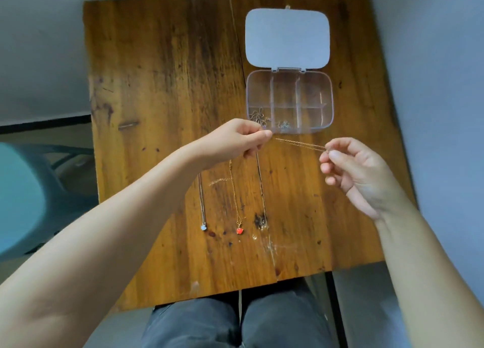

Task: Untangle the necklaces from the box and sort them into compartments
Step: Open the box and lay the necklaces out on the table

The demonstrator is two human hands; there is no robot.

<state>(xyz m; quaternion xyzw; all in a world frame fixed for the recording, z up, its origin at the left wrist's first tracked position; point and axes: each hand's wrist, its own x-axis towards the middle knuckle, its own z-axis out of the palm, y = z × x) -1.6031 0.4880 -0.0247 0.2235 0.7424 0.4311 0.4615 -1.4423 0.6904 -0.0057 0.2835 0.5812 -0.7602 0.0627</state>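
Observation:
A clear plastic compartment box lies open on the wooden table, its lid flat behind it. The near left compartment holds a gold chain; the near middle one holds a small dark piece. A thin gold necklace is stretched in the air just in front of the box, pinched at one end by my left hand and at the other by my right hand. On the table below lie a silver necklace with a pale blue pendant and a gold necklace with a red pendant.
A third thin chain runs along the table's crack, ending near a dark knot. A teal chair stands at the left. My lap is below the table's near edge. Grey floor surrounds the table.

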